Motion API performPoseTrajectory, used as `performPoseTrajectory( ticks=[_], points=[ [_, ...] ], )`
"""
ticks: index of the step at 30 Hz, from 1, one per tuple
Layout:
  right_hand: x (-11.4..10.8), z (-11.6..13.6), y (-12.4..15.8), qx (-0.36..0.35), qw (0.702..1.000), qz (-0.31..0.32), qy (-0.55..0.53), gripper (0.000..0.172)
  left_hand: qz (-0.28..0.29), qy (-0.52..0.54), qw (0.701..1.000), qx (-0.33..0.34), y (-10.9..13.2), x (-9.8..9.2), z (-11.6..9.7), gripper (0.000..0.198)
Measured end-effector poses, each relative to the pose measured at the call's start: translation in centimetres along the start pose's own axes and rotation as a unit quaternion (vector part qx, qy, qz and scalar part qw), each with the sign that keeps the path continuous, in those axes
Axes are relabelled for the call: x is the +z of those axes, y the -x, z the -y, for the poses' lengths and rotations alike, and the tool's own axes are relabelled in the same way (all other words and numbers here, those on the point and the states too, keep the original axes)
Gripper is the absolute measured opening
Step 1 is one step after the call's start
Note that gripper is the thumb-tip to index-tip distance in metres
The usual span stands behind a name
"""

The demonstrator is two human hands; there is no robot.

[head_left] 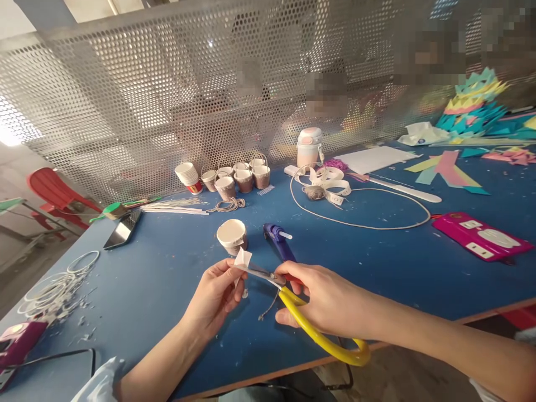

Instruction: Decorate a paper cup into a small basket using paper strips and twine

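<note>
My left hand pinches a small piece of white paper or tape between thumb and fingers. In my right hand is a pair of scissors with yellow handles; the blades reach left to the white piece. Whether the blades are parted there I cannot make out. A short bit of brown string hangs below the scissors. Just beyond my left hand stands a small cup with a white inside and a brown wrapped side. A blue glue gun lies beyond my right hand, its white tip showing.
Several small handled buckets and stacked paper cups stand at the back. White ribbon, a pink power strip and paper strips lie right. A phone and loose white loops lie left. Perforated metal panel behind.
</note>
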State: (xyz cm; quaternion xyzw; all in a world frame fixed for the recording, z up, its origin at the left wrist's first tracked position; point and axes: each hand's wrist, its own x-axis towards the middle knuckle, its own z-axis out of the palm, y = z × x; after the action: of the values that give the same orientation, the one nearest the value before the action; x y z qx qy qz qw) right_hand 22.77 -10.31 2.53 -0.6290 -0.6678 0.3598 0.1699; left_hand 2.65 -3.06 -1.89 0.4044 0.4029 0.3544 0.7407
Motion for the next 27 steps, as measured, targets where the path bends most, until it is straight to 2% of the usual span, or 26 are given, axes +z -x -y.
performPoseTrajectory(
  ticks=[7, 27],
  points=[
    [0.10, 0.04, -0.15, 0.001, 1.000, 0.008, -0.014, 0.036, 0.010, -0.027, 0.999, -0.025, 0.04, 0.20, 0.04, 0.031],
    [0.30, -0.31, -0.30, 0.009, 0.998, 0.026, -0.063, 0.032, -0.015, -0.034, 0.999, -0.006, 0.07, 0.31, 0.09, 0.031]
  ],
)
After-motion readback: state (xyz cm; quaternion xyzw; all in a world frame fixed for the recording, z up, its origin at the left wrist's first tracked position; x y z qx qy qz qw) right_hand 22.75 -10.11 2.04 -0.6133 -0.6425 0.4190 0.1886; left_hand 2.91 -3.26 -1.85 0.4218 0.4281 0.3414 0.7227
